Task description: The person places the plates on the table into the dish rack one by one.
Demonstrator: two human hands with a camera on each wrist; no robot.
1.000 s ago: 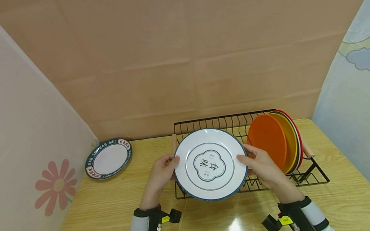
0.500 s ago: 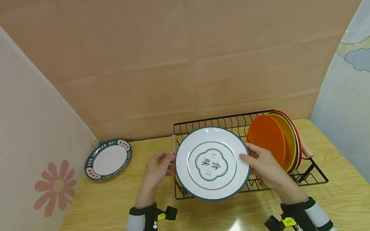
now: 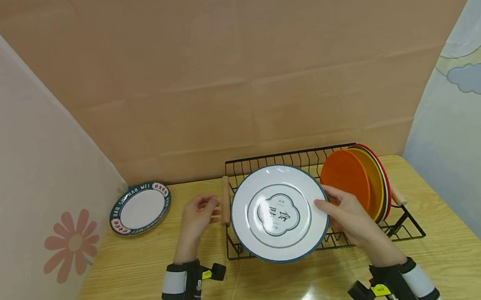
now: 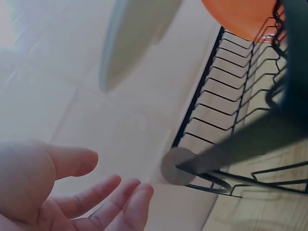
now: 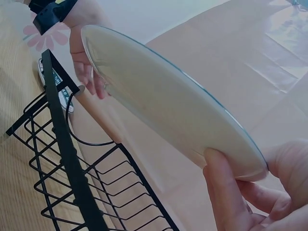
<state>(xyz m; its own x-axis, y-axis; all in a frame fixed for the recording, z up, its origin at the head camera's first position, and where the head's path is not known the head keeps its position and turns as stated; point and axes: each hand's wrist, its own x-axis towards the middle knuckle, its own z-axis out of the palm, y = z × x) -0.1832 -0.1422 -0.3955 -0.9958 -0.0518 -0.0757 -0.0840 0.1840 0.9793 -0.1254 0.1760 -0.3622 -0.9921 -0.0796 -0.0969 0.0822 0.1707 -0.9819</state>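
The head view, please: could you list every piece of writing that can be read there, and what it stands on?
"HAO WEI": rim of the small plate lying on the table; its other rim lettering is too small.
"食味": centre of the white plate held by the right hand; tiny marks beside it unreadable.

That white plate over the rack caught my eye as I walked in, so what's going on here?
A person is holding the white plate with a blue rim over the black wire dish rack, gripping its edge with the right hand alone. The left hand hangs open just beside the plate, touching nothing. Orange, yellow and red plates already stand upright at the rack's right end. Another plate with a lettered rim lies flat on the wooden table to the left.
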